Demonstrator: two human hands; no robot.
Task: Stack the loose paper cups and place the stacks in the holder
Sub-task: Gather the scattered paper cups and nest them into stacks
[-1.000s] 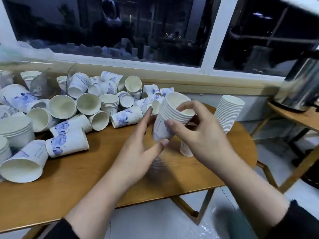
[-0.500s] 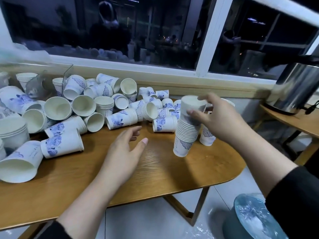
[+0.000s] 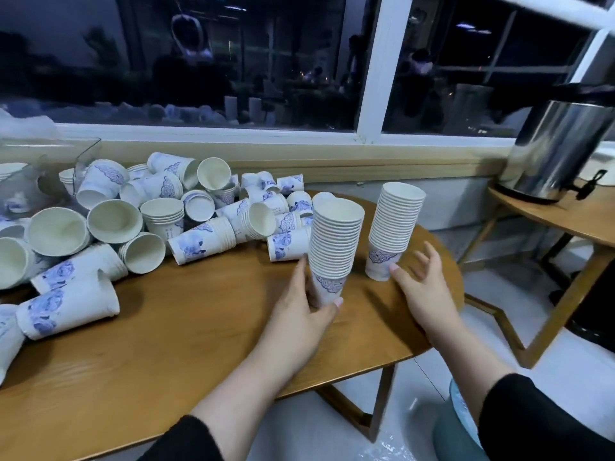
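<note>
Two tall paper-cup stacks upright on table (image 3: 199, 344). L hand (image 3: 299, 314) fingers grip near stack (image 3: 334, 251) at base. R hand (image 3: 421, 291) fingers spread, beside far stack (image 3: 392, 227).

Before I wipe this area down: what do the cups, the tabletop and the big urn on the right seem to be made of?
Cups, e.g. the stack the left hand holds: likely paper, matte white with blue print and thin rolled rims. Tabletop: wood or wood-look laminate, light brown with visible grain and a soft sheen; which one is unclear. Urn: looks like polished metal, probably stainless steel, mirroring its surroundings.
</note>
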